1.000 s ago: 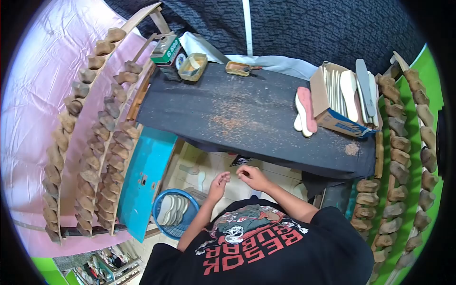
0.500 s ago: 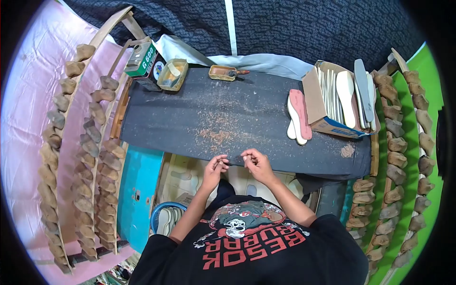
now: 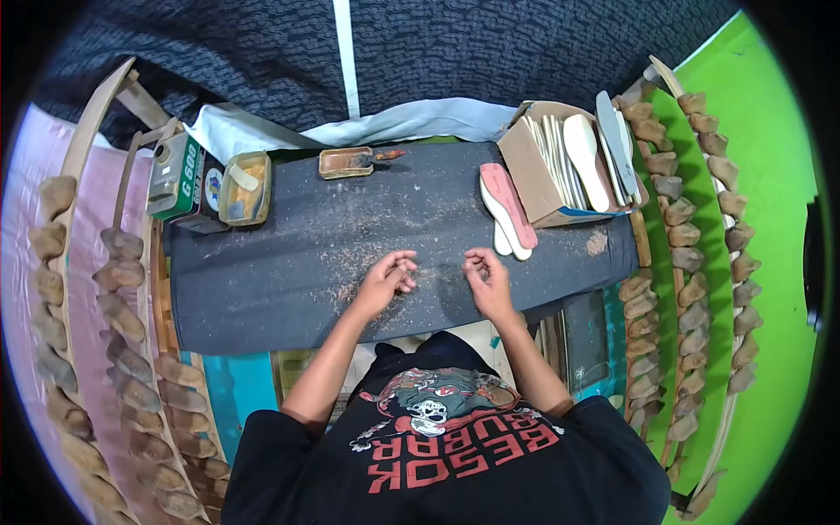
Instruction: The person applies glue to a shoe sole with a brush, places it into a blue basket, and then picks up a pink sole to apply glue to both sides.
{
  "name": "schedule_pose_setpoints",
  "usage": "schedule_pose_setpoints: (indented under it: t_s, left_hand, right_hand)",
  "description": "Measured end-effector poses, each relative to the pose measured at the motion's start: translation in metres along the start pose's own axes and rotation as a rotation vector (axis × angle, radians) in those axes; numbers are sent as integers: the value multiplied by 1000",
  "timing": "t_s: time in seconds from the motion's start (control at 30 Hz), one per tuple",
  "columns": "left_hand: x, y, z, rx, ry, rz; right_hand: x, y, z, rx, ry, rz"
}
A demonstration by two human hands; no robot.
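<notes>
My left hand (image 3: 387, 283) hovers over the dark cloth-covered table (image 3: 262, 289), its fingers loosely curled and apart with nothing in them. Across from it, my right hand (image 3: 487, 283) is also bare, fingers bent and slightly spread. A gap of bare cloth lies between the two. Brown shavings (image 3: 350, 258) are scattered on the cloth beside and beyond my left hand. Nearest to my right hand are a pink insole (image 3: 509, 206) and cream insoles (image 3: 500, 229) partly under it, lying past the fingertips and not touched.
A cardboard box (image 3: 531, 179) of upright insoles stands at the back right. A shallow tray (image 3: 345, 163) with a brush, a yellowish tub (image 3: 245, 190) and a green can (image 3: 179, 175) line the back. Racks of wooden shoe lasts (image 3: 120, 245) flank both sides.
Both hands have moved forward from the near edge to over the table, and farther apart. The view has swung to the right. The insoles and containers stay in place.
</notes>
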State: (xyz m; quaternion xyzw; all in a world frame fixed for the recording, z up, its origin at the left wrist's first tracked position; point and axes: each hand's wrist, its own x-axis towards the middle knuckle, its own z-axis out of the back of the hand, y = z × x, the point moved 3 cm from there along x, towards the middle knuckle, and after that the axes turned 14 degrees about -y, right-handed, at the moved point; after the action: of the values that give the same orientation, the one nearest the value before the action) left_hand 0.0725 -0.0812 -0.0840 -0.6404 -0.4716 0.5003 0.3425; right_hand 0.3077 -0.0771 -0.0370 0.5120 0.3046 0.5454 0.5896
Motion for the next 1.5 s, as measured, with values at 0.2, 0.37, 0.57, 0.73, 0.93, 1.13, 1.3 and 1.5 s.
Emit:
schedule_pose_setpoints:
  t_s: [0.2,0.37,0.57,0.73,0.93,1.13,1.3,1.5]
  left_hand:
    - [47,-8,-58,34,252,40]
    - [80,21,-115,206,352,189]
    - [115,28,-175,272,276,145]
    - [130,28,-189,288,248,165]
    - [126,31,-180,206,222,162]
    - [125,22,-158,-147,-68,153]
    - [116,0,-130,-401,-148,50]
    - [93,2,-70,-297,-329,98]
  right_hand:
    - [28,-28,54,-381,-209,38]
    - [60,-60,84,-622,-329,-14]
    - [82,-83,98,-655,-284,-141]
    - [77,-81,101,-645,-211,79]
    - [72,-61,94,-286,-191,138]
    - [68,-44,54,-113,-43,121]
    - [55,-23,18,-87,144,162]
    - [41,-20,-18,70,343,181]
